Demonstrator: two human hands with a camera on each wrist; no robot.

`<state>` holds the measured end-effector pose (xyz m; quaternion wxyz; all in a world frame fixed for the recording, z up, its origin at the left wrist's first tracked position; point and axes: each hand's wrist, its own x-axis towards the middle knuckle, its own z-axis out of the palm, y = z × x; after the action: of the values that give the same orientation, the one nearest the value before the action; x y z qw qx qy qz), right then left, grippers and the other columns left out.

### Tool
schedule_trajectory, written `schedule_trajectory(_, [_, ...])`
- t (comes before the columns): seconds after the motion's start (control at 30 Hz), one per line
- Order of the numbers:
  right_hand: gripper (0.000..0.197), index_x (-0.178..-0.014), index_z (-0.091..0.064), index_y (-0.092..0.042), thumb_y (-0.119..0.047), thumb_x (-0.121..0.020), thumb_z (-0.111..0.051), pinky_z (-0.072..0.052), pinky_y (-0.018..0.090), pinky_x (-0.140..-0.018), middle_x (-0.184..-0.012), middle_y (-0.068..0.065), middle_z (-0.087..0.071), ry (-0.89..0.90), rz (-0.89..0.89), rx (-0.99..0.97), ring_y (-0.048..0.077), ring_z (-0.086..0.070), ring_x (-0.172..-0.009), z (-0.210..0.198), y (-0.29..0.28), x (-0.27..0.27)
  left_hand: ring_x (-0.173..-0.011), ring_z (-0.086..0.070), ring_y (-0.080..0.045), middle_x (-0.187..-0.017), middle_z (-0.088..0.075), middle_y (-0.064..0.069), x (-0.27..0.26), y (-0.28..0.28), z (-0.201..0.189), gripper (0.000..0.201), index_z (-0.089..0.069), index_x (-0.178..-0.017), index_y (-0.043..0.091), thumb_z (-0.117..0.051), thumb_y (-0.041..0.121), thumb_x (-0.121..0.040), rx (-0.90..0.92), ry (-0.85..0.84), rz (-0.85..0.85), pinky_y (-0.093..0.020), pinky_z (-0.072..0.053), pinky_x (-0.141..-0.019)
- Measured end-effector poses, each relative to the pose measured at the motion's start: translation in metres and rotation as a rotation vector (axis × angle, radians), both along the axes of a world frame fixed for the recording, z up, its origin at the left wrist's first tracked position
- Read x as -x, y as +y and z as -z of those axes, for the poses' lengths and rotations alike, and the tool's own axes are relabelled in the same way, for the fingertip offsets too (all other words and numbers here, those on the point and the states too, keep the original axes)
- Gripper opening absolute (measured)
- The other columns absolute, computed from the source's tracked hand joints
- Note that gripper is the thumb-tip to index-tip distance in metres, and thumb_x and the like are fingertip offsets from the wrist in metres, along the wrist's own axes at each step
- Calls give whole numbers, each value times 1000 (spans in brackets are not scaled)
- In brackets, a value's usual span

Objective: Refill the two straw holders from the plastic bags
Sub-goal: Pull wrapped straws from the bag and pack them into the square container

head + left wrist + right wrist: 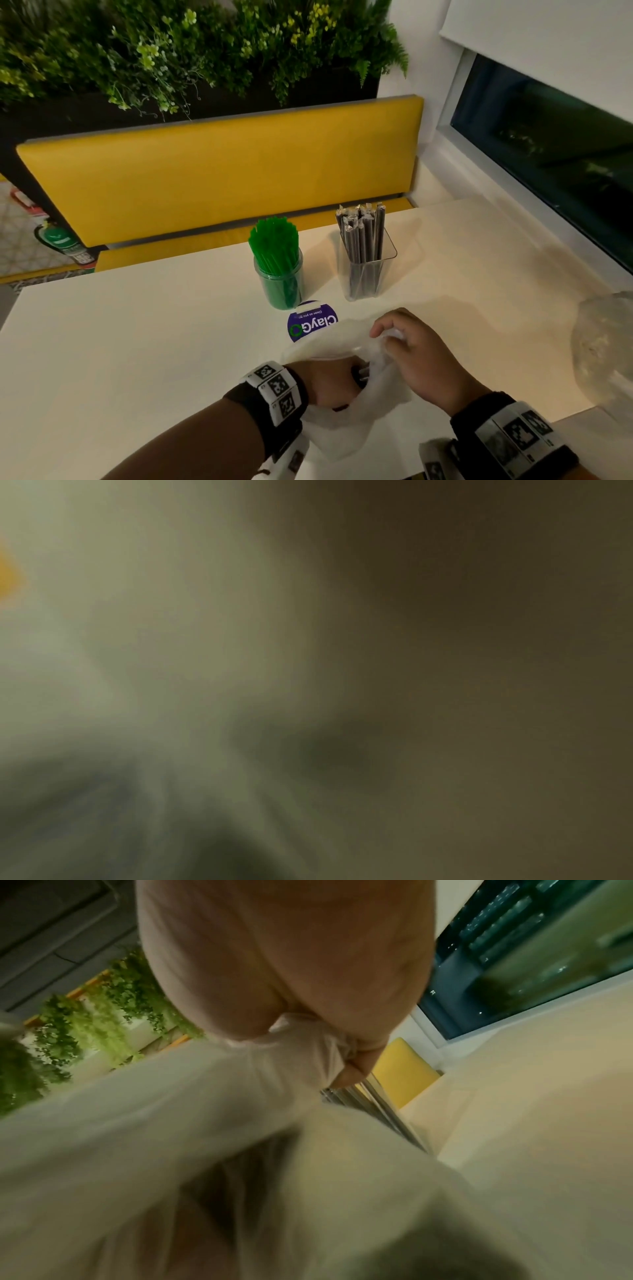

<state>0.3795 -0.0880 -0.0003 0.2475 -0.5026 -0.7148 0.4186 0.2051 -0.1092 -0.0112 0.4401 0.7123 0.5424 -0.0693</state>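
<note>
Inspecting the counter (137, 325), we find both holders full: round holder (279, 279) of green straws (274, 245), square holder (368, 270) of wrapped dark straws (363, 228). Our right hand (416, 356) pinches the white plastic bag (342, 428); our left hand (329, 380) clenches inside it, contents unclear.

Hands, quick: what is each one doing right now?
Left hand: inside the white plastic bag, grip hidden; cannot tell.
Right hand: pinching the bag's bunched edge.

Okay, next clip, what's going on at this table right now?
A person is working on a white plastic bag at the near edge of the table. The right hand pinches the bag's bunched top, while the left hand is pushed into the bag, with dark straws just showing there. Farther back stand a round holder full of green straws and a clear square holder with dark wrapped straws. Another clear bag lies to the right.
</note>
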Motion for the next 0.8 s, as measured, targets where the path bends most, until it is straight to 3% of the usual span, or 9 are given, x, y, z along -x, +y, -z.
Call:
schedule_trajectory(0.1, [39, -82, -63, -25, 12, -81, -50, -41, 15, -83, -93, -12, -56, -10, -7, -75, 10, -57, -96, -1, 7, -4, -72, -52, -8, -77, -59, -1, -8, 4, -2, 14, -50, -85, 16, -62, 16, -78, -109, 88, -55, -18, -43, -74])
schedule_trajectory(0.17, [39, -85, -59, -30, 8, -81, -50, -43, 18, -74, -94, -14, -57, -80, 39, -116, 5, -57, -89, 1, 14, -13, -84, -61, 13, -88, -69, 21, 9, -7, -15, 34, -46, -106, 26, -61, 42, -80, -149, 154, 25, 6, -32, -76])
schedule_trajectory(0.23, [39, -90, -56, -33, 4, -83, -47, -43, 21, -68, -96, -14, -57, -158, 83, -118, 2, -55, -80, 5, 19, -17, -124, -56, -1, -130, -64, 14, 14, 7, 5, 44, -49, -132, 25, -48, 49, -95, -420, -1, -94, -12, -36, -104])
schedule_trajectory(0.3, [42, -88, -59, -34, 5, -85, -45, -43, 21, -69, -95, -13, -55, -180, 116, -78, 1, -55, -80, 12, 25, -17, -121, -58, -18, -127, -65, 6, 17, 6, 6, 27, -60, -119, 38, -53, 48, -95, -300, -83, -78, -39, -41, -108])
schedule_trajectory(0.37, [44, -86, -62, -33, 7, -87, -45, -41, 18, -71, -91, -12, -53, -189, 169, -23, 0, -55, -81, 17, 34, -20, -105, -64, -13, -107, -69, 11, 10, 10, -2, 14, -62, -101, 42, -60, 47, -88, -167, -322, -233, -40, -47, -101])
schedule_trajectory(0.47, [37, -87, -65, -29, 5, -82, -52, -43, 21, -72, -88, -4, -54, -310, 130, -58, 8, -56, -78, 29, 48, -29, -81, -62, -5, -90, -68, 13, 3, 11, -21, 17, -65, -91, 38, -70, 22, -86, -98, -519, -195, -30, -52, -88])
schedule_trajectory(0.6, [8, -75, -54, -32, -33, -83, -54, -33, 25, -58, -85, 3, -60, -496, 125, 62, 19, -58, -71, 45, 62, -27, -78, -61, -5, -82, -69, 8, 7, 31, -80, 22, -75, -87, 23, -69, 1, -88, -165, -730, -203, -22, -51, -78])
schedule_trajectory(0.67, [21, -91, -53, -31, -51, -87, -54, -37, 31, -58, -89, -3, -59, -660, 86, -28, 21, -60, -76, 39, 67, -19, -87, -68, -14, -87, -72, -9, 13, 51, -111, 14, -73, -92, 6, -65, -5, -88, -292, -939, -337, -26, -54, -84])
schedule_trajectory(0.8, [51, -129, -36, -27, -63, -94, -36, -50, 33, -63, -102, 0, -65, -578, 199, -33, 19, -66, -80, 25, 74, -2, -83, -65, -33, -82, -66, -12, 22, 112, -137, 15, -58, -102, 12, -59, -1, -93, -433, -1289, -709, -48, -57, -80])
